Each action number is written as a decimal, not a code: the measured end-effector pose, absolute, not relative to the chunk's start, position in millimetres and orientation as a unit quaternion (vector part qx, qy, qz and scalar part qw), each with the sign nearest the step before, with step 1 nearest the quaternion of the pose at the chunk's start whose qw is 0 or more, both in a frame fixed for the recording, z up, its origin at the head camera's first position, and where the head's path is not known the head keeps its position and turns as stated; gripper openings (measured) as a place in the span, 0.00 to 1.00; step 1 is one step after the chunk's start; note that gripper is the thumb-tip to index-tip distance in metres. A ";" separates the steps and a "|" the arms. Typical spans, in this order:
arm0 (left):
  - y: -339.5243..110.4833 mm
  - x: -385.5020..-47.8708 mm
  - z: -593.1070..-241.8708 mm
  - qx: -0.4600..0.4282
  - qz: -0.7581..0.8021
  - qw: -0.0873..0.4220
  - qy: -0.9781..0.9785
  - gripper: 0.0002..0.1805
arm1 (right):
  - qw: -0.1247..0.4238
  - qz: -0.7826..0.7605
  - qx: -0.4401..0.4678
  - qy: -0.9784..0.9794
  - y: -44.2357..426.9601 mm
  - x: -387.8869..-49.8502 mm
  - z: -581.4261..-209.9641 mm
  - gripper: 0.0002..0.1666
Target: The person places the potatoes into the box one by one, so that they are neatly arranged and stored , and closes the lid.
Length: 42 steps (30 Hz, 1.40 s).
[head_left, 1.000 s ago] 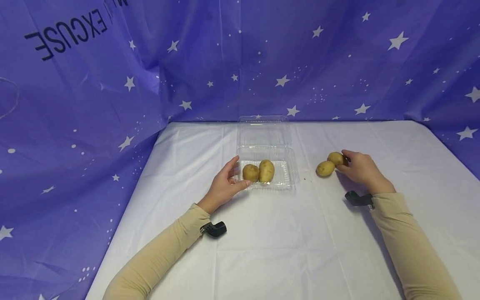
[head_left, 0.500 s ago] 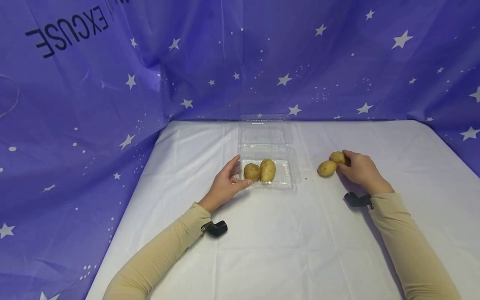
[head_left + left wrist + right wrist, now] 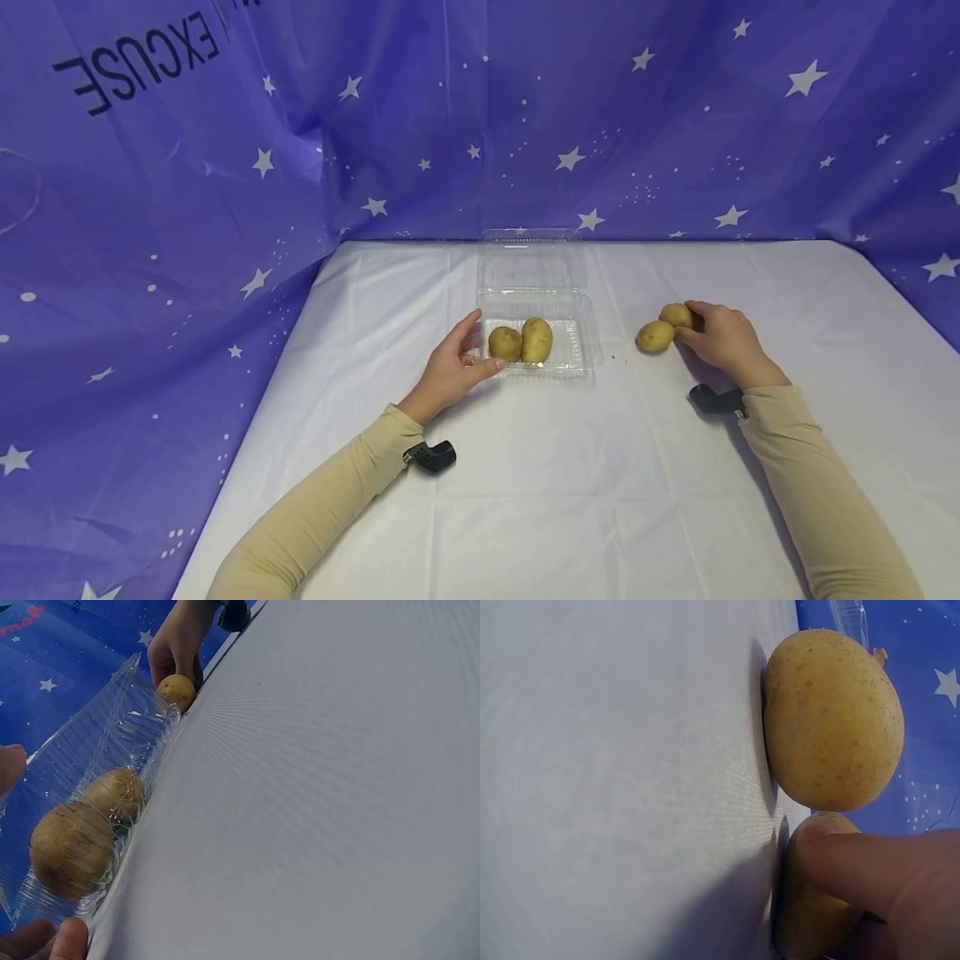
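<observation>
In the head view, bright, even light washes my white counter (image 3: 600, 517), and a soft shadow lies along my right sleeve (image 3: 817, 483). The purple curtain (image 3: 480, 125) has a pale sheen where its folds catch the light, and faint glints trace the clear box (image 3: 592, 333). My left wrist view is dimmer: the counter turns grey, its weave fanning into fine streaks, while glare on the plastic partly veils what lies inside. In my right wrist view, a potato (image 3: 832, 720) is warmly lit, a broad shadow spreads beside my right grip (image 3: 723, 337), and the counter blurs leftward.
</observation>
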<state>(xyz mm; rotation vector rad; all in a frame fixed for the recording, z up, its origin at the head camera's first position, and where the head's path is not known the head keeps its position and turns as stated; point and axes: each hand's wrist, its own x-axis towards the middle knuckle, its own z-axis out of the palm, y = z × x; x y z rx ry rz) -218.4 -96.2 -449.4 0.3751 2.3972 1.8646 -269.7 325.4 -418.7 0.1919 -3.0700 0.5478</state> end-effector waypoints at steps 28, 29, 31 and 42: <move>-96.1 -219.8 -450.7 0.121 0.606 0.044 0.785 0.50 | 0.147 0.226 0.121 -0.955 313.8 -257.6 -391.6 0.31; -96.2 -219.9 -450.8 0.121 0.606 0.045 0.785 0.50 | 0.149 0.230 0.124 -0.954 311.0 -256.7 -389.9 0.31; -96.5 -219.7 -450.7 0.121 0.607 0.045 0.784 0.50 | 0.152 0.235 0.130 -0.951 305.2 -254.8 -386.9 0.31; -96.4 -219.8 -451.0 0.120 0.608 0.045 0.783 0.50 | 0.156 0.261 0.181 -0.935 279.4 -247.0 -379.9 0.30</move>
